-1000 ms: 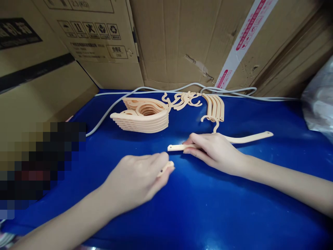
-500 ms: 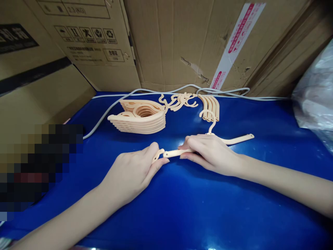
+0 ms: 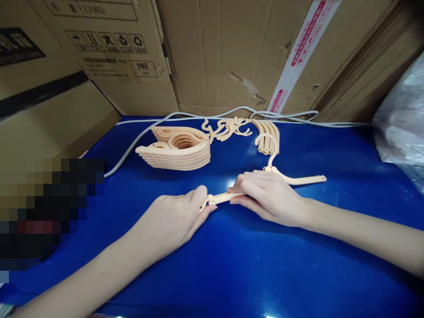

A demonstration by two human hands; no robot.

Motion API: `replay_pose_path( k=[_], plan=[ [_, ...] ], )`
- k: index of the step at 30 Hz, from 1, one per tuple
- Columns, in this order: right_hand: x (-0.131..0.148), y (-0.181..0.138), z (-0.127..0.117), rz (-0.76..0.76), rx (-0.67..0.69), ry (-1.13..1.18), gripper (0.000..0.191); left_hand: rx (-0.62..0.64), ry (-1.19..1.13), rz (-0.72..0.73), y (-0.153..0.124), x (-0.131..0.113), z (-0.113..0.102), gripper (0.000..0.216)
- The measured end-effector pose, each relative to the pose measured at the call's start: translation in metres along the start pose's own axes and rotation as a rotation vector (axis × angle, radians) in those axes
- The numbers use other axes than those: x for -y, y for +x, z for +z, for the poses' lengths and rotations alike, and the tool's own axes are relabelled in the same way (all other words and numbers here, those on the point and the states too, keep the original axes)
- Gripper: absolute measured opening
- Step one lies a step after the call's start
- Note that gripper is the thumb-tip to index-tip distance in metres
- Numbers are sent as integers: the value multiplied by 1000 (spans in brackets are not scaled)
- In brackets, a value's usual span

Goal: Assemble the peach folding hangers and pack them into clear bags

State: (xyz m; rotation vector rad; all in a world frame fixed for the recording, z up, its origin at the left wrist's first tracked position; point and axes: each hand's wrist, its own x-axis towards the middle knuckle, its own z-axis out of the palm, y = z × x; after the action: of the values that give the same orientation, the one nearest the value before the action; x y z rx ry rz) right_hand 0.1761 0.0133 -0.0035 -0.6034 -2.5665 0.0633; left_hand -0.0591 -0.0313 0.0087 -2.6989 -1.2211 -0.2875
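Note:
My right hand (image 3: pixel 265 194) is closed around the middle of a cream plastic clothes hanger (image 3: pixel 306 179), its hook rising above my fingers and one arm sticking out to the right. The other arm's end points left, toward my left hand (image 3: pixel 182 210). Between that hand's thumb and fingers is a small cream hanger piece (image 3: pixel 204 203), mostly hidden, touching the hanger arm's end. Behind my hands lies a stack of cream hanger parts (image 3: pixel 175 159). Loose cream hooks (image 3: pixel 232 128) and several curved hanger arms (image 3: pixel 269 138) lie to the right of the stack.
A blue table surface (image 3: pixel 232 269) lies under everything. Cardboard boxes (image 3: pixel 212 57) stand along the back and left. A white cable (image 3: pixel 139 137) runs across the rear. Clear plastic wrapping (image 3: pixel 400 119) bulges at the right; a pixelated patch covers the left.
My left hand has moved slightly right, bringing the small piece against the hanger arm's end. The hanger in my right hand has tilted a little, its right arm lower.

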Motion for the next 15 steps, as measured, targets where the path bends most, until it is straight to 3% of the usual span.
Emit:
replay_pose_path(
  k=[6,10,15],
  plan=[
    [1,0,-1,16,45,9,28,-118,155,48,1,-6,0,35],
    [1,0,-2,49,72,80,28,-132,243,61,-1,-7,-1,32],
    [0,1,-3,60,67,161,22,-104,118,41,-4,-4,-2,31]
  ],
)
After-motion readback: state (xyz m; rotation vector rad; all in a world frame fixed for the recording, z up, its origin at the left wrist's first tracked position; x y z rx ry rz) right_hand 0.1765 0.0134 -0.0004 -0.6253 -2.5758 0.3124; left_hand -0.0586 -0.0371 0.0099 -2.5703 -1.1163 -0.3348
